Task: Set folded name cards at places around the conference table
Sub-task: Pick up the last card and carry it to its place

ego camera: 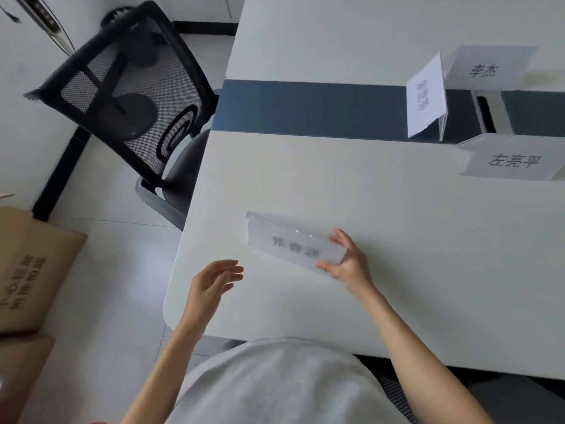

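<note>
A folded white name card (pixel 287 241) with dark printed characters rests on the white conference table (pixel 397 240) near its front left corner. My right hand (pixel 348 261) pinches the card's right end between thumb and fingers. My left hand (pixel 214 281) hovers open to the left of the card, over the table's edge, touching nothing. Three other name cards are at the upper right: one standing sideways (pixel 426 96) on the dark centre strip, one behind it (pixel 486 68), and one (pixel 513 162) on the near side.
A black mesh office chair (pixel 128 96) stands tucked against the table's left end. Brown cardboard boxes (pixel 27 270) sit on the floor at the left. A dark blue strip (pixel 305 108) with a cable opening (pixel 486 114) runs across the table's middle.
</note>
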`<act>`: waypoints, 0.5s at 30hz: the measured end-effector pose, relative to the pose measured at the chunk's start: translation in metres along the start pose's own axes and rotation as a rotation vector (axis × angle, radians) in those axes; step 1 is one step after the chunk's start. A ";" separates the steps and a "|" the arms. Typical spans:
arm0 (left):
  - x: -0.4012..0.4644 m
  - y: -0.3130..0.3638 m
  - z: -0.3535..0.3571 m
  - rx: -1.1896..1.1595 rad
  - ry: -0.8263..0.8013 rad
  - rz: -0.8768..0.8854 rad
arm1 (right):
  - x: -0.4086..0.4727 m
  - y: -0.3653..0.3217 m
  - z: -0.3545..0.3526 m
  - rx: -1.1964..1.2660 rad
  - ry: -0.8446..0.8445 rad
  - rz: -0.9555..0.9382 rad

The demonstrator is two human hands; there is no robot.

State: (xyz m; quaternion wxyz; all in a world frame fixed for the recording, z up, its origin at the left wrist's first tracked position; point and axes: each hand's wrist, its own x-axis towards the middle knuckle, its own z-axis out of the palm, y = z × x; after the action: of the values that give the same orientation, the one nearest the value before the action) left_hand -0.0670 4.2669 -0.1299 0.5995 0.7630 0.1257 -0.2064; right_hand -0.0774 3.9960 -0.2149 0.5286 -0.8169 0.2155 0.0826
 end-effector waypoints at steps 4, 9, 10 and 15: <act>0.007 0.004 -0.013 -0.001 -0.040 0.031 | -0.019 -0.006 0.020 -0.008 0.093 -0.001; 0.025 0.006 -0.034 0.028 -0.175 0.098 | -0.070 -0.023 0.053 0.386 0.235 0.112; 0.030 0.006 -0.038 0.046 -0.221 0.107 | -0.081 -0.025 0.061 0.479 0.296 0.135; 0.045 0.003 -0.060 0.208 -0.540 0.185 | -0.153 -0.035 0.113 0.746 0.618 0.228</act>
State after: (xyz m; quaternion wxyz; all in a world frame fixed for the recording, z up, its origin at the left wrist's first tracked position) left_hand -0.0164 4.3214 -0.1363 0.5462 0.7459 -0.1300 -0.3582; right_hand -0.1880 4.1508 -0.1789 0.6838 -0.5296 0.4650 -0.1888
